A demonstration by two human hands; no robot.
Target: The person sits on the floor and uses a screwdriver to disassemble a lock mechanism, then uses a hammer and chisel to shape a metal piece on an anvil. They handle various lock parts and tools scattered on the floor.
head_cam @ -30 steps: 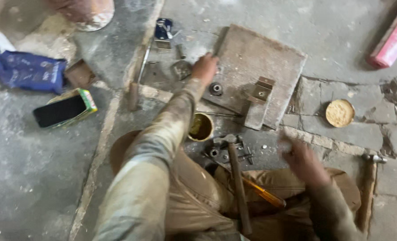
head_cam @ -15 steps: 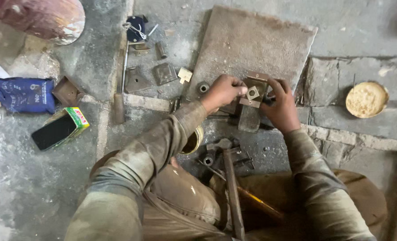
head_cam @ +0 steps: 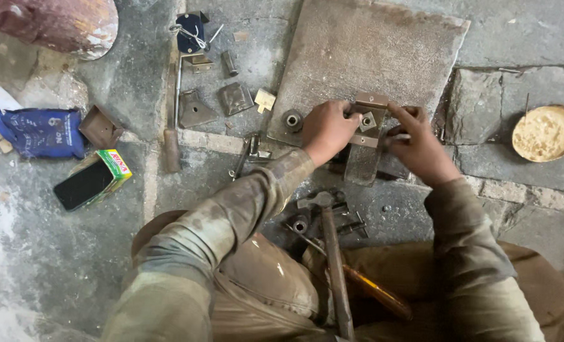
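A person crouched on a stained concrete floor (head_cam: pixel 54 253), both hands working a flat metal bracket (head_cam: pixel 364 142) that lay at the near edge of a worn steel plate (head_cam: pixel 370 50). The left hand (head_cam: pixel 326 130) was curled over the bracket's left side, fingers pressed down against it; the right hand (head_cam: pixel 418 145) pinched a thin pale rod-like piece (head_cam: pixel 401 136) between thumb and fingers just beside the bracket's right edge. A square nut (head_cam: pixel 367 120) sat on the bracket between the two hands.

A round bushing (head_cam: pixel 292 120) lay on the plate touching the left knuckles. Below the hands, a hammer (head_cam: pixel 329 247) rested with its head near a clutter of small bolts and fittings (head_cam: pixel 342 218), its handle running back over the person's lap beside a yellow-handled tool (head_cam: pixel 373 291). To the left of the plate lay folded metal pieces (head_cam: pixel 234 98), a small pale block (head_cam: pixel 265 99), a wooden-handled file (head_cam: pixel 172 120) and a dark object wound with white cord (head_cam: pixel 190 31). Farther left sat a small brown box (head_cam: pixel 99 126), a blue pouch (head_cam: pixel 38 132) and a phone lying on a green carton (head_cam: pixel 92 179). A shallow round dish (head_cam: pixel 546 132) stood well apart on the right.
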